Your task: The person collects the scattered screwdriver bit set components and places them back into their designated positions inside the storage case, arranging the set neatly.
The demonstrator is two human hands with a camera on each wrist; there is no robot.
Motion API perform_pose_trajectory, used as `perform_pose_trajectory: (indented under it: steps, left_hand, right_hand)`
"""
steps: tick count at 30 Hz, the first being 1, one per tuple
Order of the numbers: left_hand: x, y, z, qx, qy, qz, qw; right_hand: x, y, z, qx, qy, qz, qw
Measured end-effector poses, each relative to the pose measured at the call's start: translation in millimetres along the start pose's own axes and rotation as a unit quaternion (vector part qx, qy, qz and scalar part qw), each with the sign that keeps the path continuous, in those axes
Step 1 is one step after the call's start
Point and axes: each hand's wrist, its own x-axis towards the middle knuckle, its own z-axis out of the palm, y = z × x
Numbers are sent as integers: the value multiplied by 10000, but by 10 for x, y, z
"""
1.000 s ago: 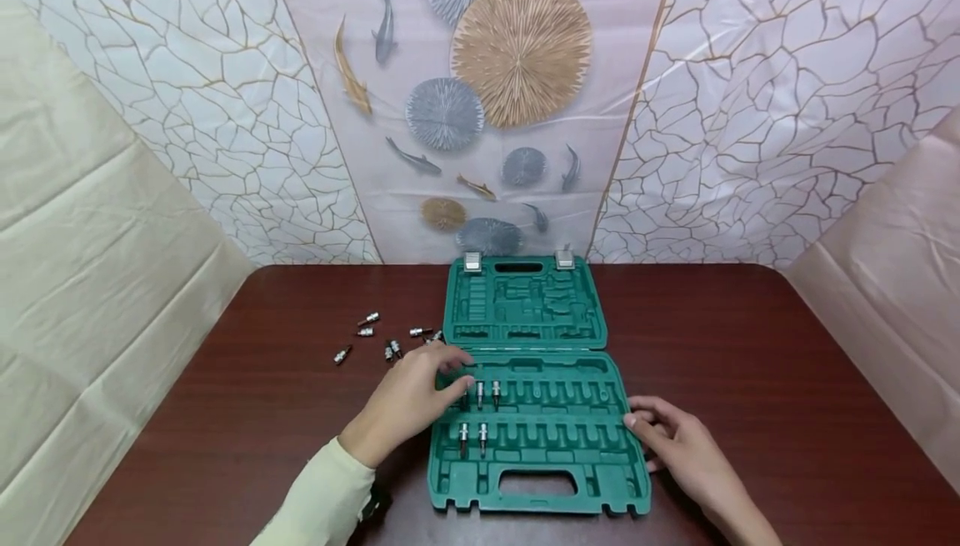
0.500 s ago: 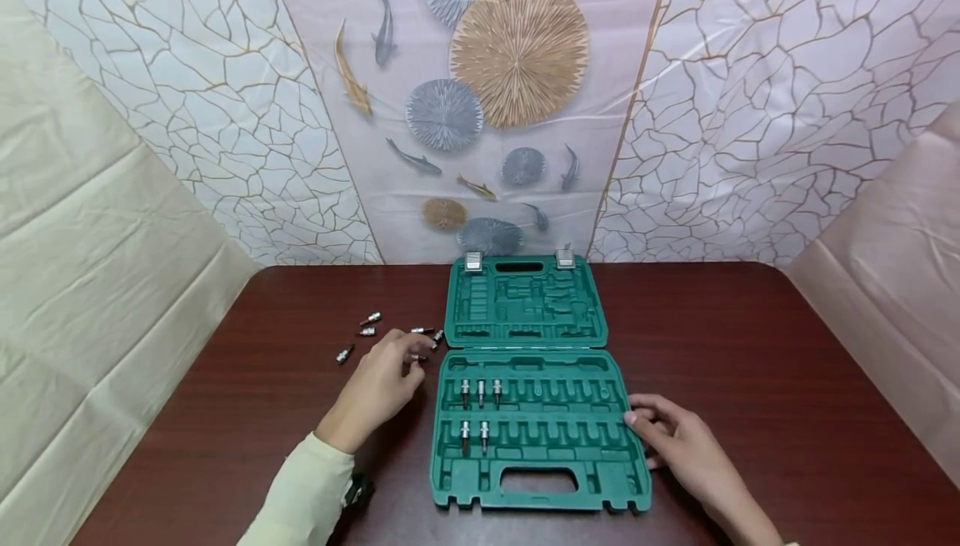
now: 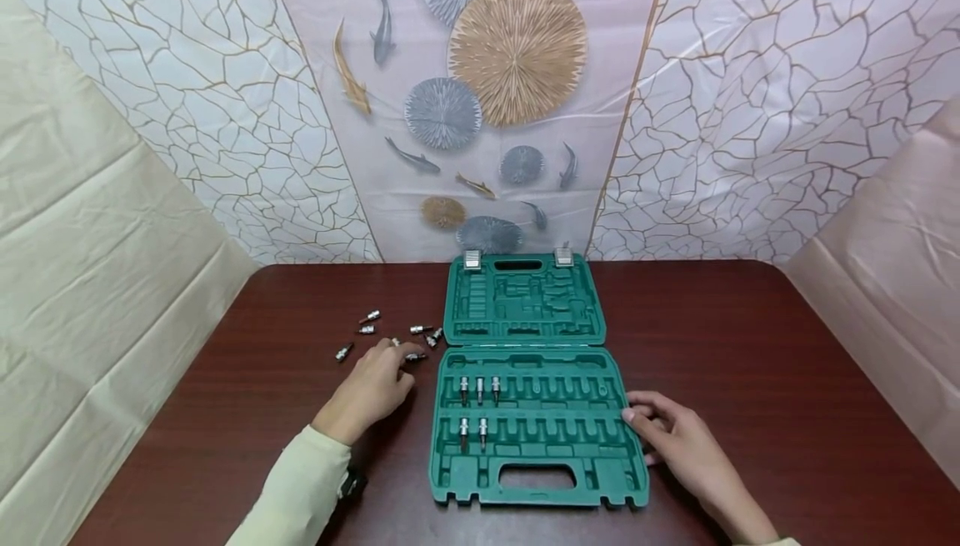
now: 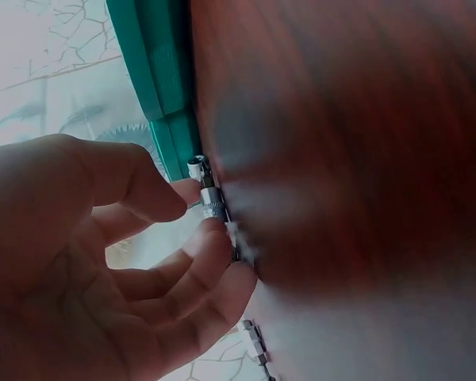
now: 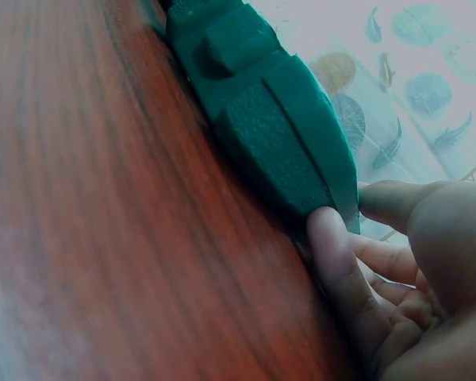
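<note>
My left hand [image 3: 369, 388] reaches down among loose bit sockets at the left of the green tool case [image 3: 461, 479]. In the left wrist view its fingertips are at a chrome bit socket [image 4: 212, 203], with the thumb a little apart from it. Another bit socket [image 3: 415, 357] shows by the fingertips in the head view. My right hand [image 3: 678, 438] holds the case's right side, thumb on the rim [image 5: 351, 178] and a finger against the outer wall. Several bit sockets stand in the slots at the case's left, such as one in the upper row [image 3: 480, 390] and one in the lower row [image 3: 483, 433].
More bit sockets lie on the dark red table [image 3: 750, 346], including one at the far left [image 3: 343, 352] and one near the hinge [image 3: 420, 330]. The case's lid [image 3: 525, 300] lies folded back toward the patterned backdrop [image 3: 517, 54].
My left hand has moved from the case's upper left slots out to the loose bit sockets, then slightly further left and down. My right hand stays at the case's right edge.
</note>
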Motion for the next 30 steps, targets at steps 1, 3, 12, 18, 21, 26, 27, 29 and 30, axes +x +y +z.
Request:
perform_pose_trajectory:
  steps: [1, 3, 12, 18, 21, 26, 27, 29, 30]
  left_hand:
    - [0, -7, -2, -15, -16, -14, 10000]
    - [0, -21, -8, -56, -32, -38, 10000]
    - [6, -60, -8, -140, 30, -72, 9999]
    - [98, 17, 24, -138, 208, -386, 9989]
    - [140, 50, 15, -106, 175, -509, 9985]
    - [142, 48, -13, -78, -71, -649, 9978]
    - [139, 44, -17, -83, -101, -654, 9978]
    - [130, 38, -22, -109, -120, -609, 9980]
    - [127, 35, -24, -126, -126, -584, 9981]
  right_hand:
    - [2, -2, 3, -7, 2, -10, 10000]
    - [7, -4, 8, -20, 13, -33, 10000]
    - [11, -3, 14, -52, 31, -29, 10000]
    - [1, 13, -16, -34, 29, 39, 10000]
    - [1, 18, -17, -20, 25, 57, 10000]
    - [8, 16, 2, -18, 34, 36, 10000]
    - [9, 15, 5, -25, 39, 29, 10000]
    - [9, 13, 10, -28, 53, 21, 10000]
    - [8, 11, 11, -26, 56, 16, 10000]
